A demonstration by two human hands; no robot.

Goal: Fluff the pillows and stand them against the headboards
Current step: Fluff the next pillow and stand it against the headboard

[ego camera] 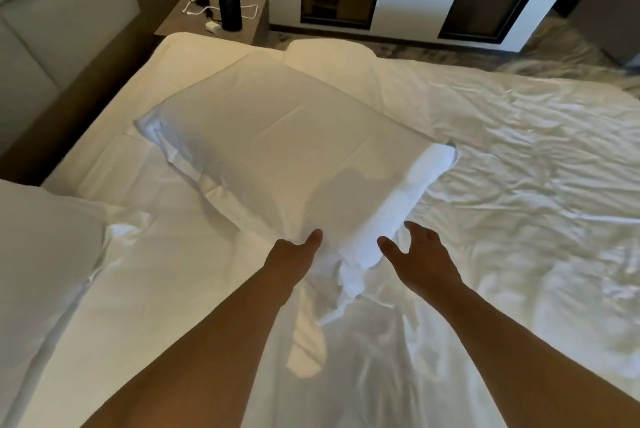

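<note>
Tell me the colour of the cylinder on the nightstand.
Black; the cylinder shows clearly in the head view.

head view, looking down, bed (194,289) close

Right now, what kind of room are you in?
Probably a hotel bedroom: a big bed with white sheets, a pillow, a padded headboard, and a nightstand with a speaker.
</note>
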